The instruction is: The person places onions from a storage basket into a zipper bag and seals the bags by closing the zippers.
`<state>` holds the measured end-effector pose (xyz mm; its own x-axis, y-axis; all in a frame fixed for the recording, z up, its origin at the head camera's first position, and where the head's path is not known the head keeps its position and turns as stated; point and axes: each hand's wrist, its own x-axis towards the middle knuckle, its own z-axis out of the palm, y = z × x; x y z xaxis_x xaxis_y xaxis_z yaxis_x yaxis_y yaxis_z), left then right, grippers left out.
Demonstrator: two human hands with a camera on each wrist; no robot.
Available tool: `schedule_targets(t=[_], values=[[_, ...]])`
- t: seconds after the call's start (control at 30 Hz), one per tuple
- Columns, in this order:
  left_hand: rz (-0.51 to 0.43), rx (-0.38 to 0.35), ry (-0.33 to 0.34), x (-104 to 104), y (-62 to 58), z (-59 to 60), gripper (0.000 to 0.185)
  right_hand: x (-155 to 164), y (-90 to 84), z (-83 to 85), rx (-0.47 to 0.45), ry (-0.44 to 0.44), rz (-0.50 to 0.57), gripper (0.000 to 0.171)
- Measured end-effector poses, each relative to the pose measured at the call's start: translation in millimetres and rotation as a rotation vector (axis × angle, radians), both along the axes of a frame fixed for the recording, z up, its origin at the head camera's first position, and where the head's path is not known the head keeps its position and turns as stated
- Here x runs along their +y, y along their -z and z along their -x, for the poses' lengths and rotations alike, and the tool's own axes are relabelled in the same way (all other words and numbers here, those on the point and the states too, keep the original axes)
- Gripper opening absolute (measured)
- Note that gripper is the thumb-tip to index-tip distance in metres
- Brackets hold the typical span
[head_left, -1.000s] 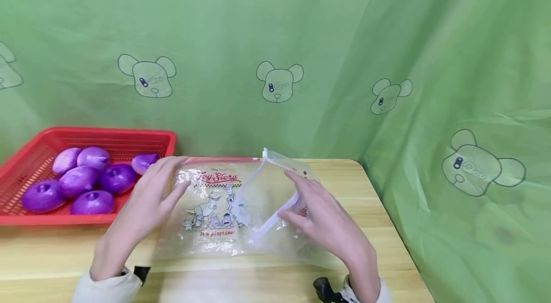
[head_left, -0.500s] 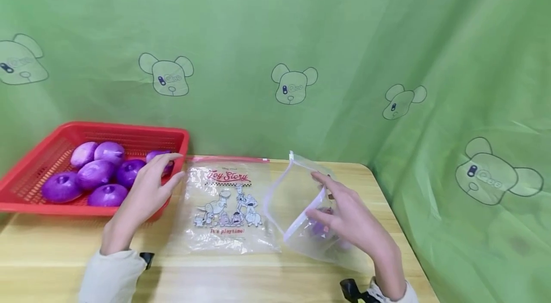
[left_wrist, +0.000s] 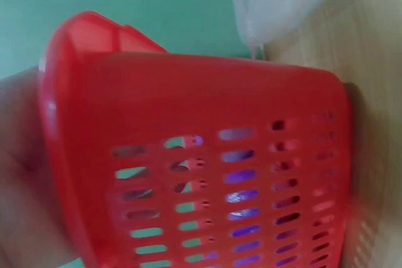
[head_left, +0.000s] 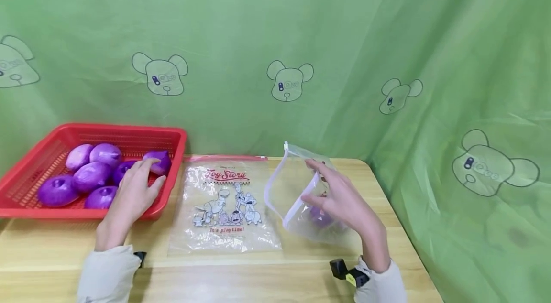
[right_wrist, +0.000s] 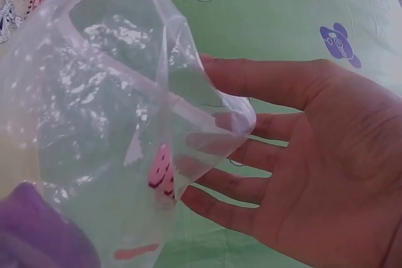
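Hands at work on a pale wooden desk point(head_left: 258, 269) before a green cloth backdrop printed with bear heads point(head_left: 344, 30): your left hand point(head_left: 133, 193) reaches over the near rim of the red slotted plastic basket point(head_left: 26, 207) at the desk's left end, its fingers loosely spread and resting among the glossy purple onion-shaped pieces point(head_left: 92, 176) heaped inside, the fingertips at one piece near the basket's right corner point(head_left: 160, 161); whether they have closed on it cannot be told. From the left wrist view the basket's red slotted wall point(left_wrist: 220, 174) fills the frame, with purple showing through the slots. Your right hand point(head_left: 344, 198) holds a clear zip-top plastic bag point(head_left: 297, 188) upright at the desk's right side, its mouth standing wide and facing the basket. In the right wrist view your fingers point(right_wrist: 251, 155) are nearly straight, lying against the bag's far wall point(right_wrist: 113, 123) and propping its rim; no pinch is visible there, so the grip cannot be told for certain. One purple piece point(head_left: 320, 217) sits at the bottom of that bag. Between the basket and the propped bag lies a second flat clear bag printed with cartoon figures and red lettering point(head_left: 224, 202), flat on the desk, its red zip strip toward the backdrop, touched by neither hand.
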<state>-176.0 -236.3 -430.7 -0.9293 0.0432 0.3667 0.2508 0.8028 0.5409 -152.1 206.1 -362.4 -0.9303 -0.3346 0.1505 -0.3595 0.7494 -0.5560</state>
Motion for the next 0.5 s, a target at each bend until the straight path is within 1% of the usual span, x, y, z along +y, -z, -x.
schedule_targets(t=[0.17, 0.23, 0.33, 0.43, 0.5], values=[[0.038, -0.052, -0.008, -6, 1.9, 4.4, 0.050, -2, -1.7, 12.7, -0.014, -0.007, 0.005, 0.085], [0.054, -0.072, -0.026, -7, 2.2, 3.9, 0.051, -3, -2.0, 16.5, -0.014, -0.014, 0.008, 0.085], [0.067, -0.059, -0.096, -11, 3.5, -0.3, 0.046, -5, -0.6, 19.2, -0.017, -0.021, -0.003, 0.085], [0.074, -0.016, -0.194, -16, 3.2, -5.5, 0.040, -6, 1.9, 18.9, -0.028, -0.021, -0.028, 0.084], [0.065, -0.016, -0.255, -20, 0.8, -8.0, 0.037, -5, 2.4, 17.8, -0.033, -0.013, -0.035, 0.084]])
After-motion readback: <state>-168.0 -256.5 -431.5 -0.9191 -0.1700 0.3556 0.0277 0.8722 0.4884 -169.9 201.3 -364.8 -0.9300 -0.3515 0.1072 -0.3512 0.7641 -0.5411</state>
